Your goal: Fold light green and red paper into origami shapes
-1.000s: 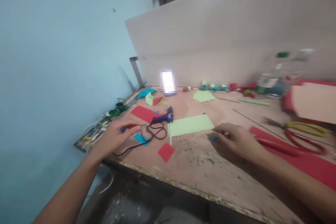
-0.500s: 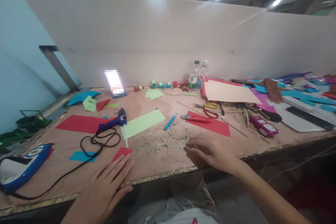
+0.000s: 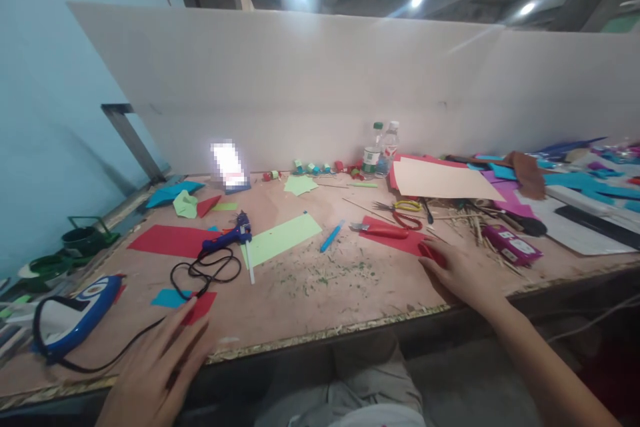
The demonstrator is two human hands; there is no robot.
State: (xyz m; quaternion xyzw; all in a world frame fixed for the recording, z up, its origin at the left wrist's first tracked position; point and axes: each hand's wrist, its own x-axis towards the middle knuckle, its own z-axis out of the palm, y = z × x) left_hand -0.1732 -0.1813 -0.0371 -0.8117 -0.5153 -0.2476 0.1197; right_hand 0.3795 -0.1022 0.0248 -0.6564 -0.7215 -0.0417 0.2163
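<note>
My left hand (image 3: 163, 353) lies with its fingers spread at the table's front edge, its fingertips at a small red paper piece (image 3: 201, 307) beside a blue scrap (image 3: 170, 298). My right hand (image 3: 453, 267) rests at the right end of a red paper strip (image 3: 375, 237); thumb and fingers are apart around the strip's corner. A red-handled knife (image 3: 385, 231) lies across that strip. Between the hands are a blue pen (image 3: 331, 238), a light green strip (image 3: 285, 237) and green crumbs (image 3: 345, 273). The blue glue gun (image 3: 230, 235) lies left of them.
A blue iron (image 3: 83, 320) stands at the left. Two bottles (image 3: 371, 157) and a lit phone (image 3: 229, 163) are at the back. Yellow-handled pliers (image 3: 406, 205), a purple box (image 3: 511, 245) and stacked paper sheets (image 3: 445, 179) lie right.
My right hand has moved right onto the red strip's end. My left hand has moved left and toward me, and the small red piece has shifted left beside the blue scrap. The view has shifted slightly.
</note>
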